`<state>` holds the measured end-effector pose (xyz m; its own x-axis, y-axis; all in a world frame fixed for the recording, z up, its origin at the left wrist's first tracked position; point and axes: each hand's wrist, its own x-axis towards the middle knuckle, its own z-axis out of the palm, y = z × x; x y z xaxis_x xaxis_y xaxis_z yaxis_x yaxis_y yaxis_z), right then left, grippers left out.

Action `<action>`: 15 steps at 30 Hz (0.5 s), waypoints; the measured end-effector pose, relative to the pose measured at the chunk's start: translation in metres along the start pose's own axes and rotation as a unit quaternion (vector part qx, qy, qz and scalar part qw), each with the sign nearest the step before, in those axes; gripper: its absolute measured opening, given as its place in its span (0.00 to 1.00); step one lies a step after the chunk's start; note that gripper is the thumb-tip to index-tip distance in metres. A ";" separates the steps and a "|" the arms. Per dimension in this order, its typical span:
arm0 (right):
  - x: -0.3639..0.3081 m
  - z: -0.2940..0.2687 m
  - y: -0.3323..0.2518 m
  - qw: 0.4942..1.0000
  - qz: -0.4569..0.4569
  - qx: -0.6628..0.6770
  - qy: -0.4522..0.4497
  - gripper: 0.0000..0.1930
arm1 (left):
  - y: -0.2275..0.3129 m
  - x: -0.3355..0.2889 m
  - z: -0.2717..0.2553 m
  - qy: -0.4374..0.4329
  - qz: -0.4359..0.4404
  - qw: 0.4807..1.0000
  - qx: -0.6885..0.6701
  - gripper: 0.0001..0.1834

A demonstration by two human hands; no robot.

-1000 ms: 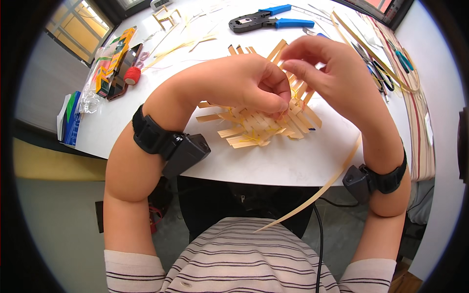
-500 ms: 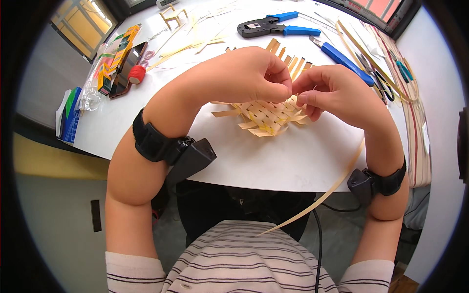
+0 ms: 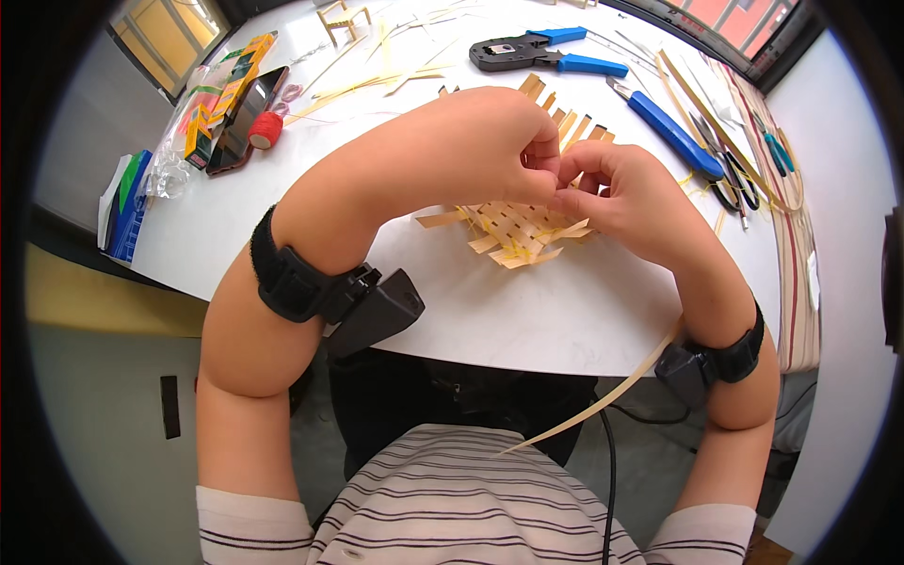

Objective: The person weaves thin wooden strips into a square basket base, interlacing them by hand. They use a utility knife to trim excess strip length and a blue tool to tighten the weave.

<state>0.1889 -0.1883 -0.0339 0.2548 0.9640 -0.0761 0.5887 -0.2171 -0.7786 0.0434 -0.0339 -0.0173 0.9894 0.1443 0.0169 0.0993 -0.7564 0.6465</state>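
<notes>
A small woven mat of pale bamboo strips (image 3: 520, 234) lies on the white table (image 3: 527, 311) in front of me. My left hand (image 3: 490, 141) rests over its upper left part, fingers curled and pinching strips near the middle. My right hand (image 3: 617, 193) meets it from the right, thumb and fingers pinched on a strip at the same spot. A long loose strip (image 3: 603, 400) runs from under my right wrist down toward my lap. Both forearms wear black strapped wrist devices.
Blue-handled crimping pliers (image 3: 546, 55), a blue-handled knife (image 3: 669, 127) and scissors (image 3: 739, 184) lie at the back right beside long bamboo strips (image 3: 800, 245). A red thread spool (image 3: 266, 130), a phone (image 3: 247, 113) and packets (image 3: 202, 127) sit at the back left.
The woven mat and both hands have shifted slightly lower and closer together. My right hand has come down from above the mat to pinch at its centre against the left fingers.
</notes>
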 end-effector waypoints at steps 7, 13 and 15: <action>-0.002 -0.002 -0.007 0.990 0.030 0.139 -0.014 0.07 | 0.007 -0.004 -0.006 0.015 -0.029 0.999 0.025 0.12; -0.002 -0.003 -0.010 0.976 0.042 0.207 -0.055 0.06 | 0.005 -0.006 -0.005 0.005 -0.026 0.998 0.050 0.11; -0.001 -0.001 -0.008 0.982 0.041 0.178 -0.050 0.06 | 0.007 -0.007 -0.006 0.005 -0.028 0.998 0.058 0.11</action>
<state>0.1850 -0.1879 -0.0270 0.2031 0.9598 -0.1939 0.2592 -0.2437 -0.9346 0.0366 -0.0363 -0.0083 0.9809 0.1946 -0.0083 0.1666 -0.8160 0.5536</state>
